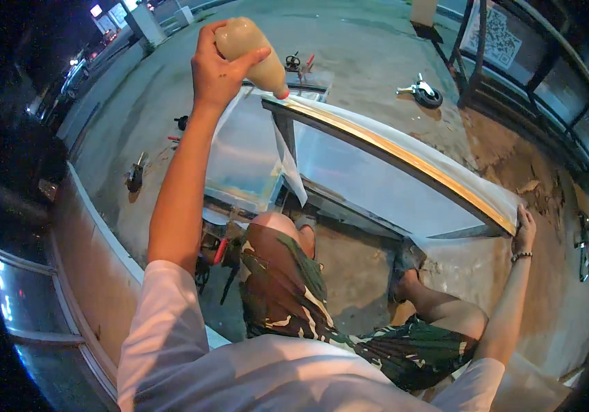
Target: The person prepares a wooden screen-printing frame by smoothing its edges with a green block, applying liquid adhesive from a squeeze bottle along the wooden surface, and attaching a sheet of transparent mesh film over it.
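Observation:
My left hand (216, 77), raised at the far left, is wrapped round a squeeze bottle (257, 58) of cream-coloured liquid. The bottle is tipped down to the right, its reddish tip at the left end of a rectangular frame (384, 154). Standing on edge before my knees, this frame has a long tan strip on its upper edge and a pale panel (377, 192) inside. A thin white sheet (484, 182) hangs along its far side. At the frame's right end, my right hand (525, 230) grips the corner with its fingers; some of them are hidden.
A second pale framed panel (239, 154) lies left of the standing frame. Caster wheels lie on the concrete floor, one (423, 93) beyond the frame and one (134, 175) at the left. A red-handled tool (220, 251) is beside my left knee. A dark metal structure (535, 75) stands far right.

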### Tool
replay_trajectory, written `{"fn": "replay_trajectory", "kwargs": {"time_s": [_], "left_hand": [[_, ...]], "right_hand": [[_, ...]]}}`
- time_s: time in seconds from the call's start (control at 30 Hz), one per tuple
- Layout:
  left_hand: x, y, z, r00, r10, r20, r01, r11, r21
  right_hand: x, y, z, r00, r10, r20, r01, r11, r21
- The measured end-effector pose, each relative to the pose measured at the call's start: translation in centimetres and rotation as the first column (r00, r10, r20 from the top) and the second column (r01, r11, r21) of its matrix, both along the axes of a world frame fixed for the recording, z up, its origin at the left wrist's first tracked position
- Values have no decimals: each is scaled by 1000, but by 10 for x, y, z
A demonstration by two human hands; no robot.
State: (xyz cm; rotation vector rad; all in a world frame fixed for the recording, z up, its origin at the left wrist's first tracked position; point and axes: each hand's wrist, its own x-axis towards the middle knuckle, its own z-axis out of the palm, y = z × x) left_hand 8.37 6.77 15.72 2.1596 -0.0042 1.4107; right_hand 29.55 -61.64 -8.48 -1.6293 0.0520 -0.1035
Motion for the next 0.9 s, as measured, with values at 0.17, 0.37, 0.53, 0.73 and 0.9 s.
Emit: {"fn": "replay_trajectory", "kwargs": {"time_s": [0.17, 0.37, 0.53, 0.73, 0.9], "left_hand": [[-2, 34, -7, 999, 22, -27, -23, 999, -23], [-8, 46, -11, 999, 36, -13, -36, 999, -21], [-21, 26, -11, 997, 57, -56, -57, 998, -7], [-42, 4, -7, 984, -9, -179, 14, 999, 29], [-62, 26, -36, 882, 182, -434, -64, 960, 273]], "right_hand": [[0, 9, 0, 1000, 17, 9, -17, 999, 42], [5, -4, -4, 999, 41, -20, -41, 999, 16], [8, -6, -12, 999, 54, 9, -54, 998, 43], [6, -10, -5, 996, 65, -56, -69, 995, -70], [-3, -2, 9, 998, 46, -52, -49, 997, -54]]}}
